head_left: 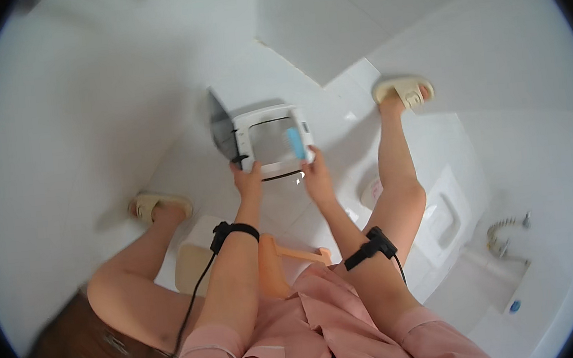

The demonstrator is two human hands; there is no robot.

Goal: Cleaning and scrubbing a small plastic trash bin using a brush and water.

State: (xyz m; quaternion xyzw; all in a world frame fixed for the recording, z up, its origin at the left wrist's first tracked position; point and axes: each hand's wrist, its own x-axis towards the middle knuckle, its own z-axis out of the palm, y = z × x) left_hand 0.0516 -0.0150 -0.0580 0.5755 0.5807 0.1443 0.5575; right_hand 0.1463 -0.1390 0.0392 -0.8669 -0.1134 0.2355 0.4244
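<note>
Box [276, 168] is lying straight ahead of the body, between the two hands, above or on the pale floor [286, 213]; whether the floor is bearing its weight, cannot tell. Left hand [248, 178] is gripping the near left corner, thumb lying toward the inner side, fingers bending around outside. Right hand [317, 174] is gripping the near right corner, fingers reaching along that side. Both grips are narrow, each closing on the box's edge. Neither hand is nearer the box: both are touching it.

Key relation: the bulk of the box is extending away from the hands, with no hand touching its far side. The opening is looking nearly square, so no clear long axis is showing. Lid [222, 128], dark, is standing raised off the left side, leaning outward, its hinged edge running away from the body and ending just beside the left hand. Left is therefore being nearer the lid; right is being nearer the blue piece [295, 143], which is showing by the right wall of the opening.
</note>
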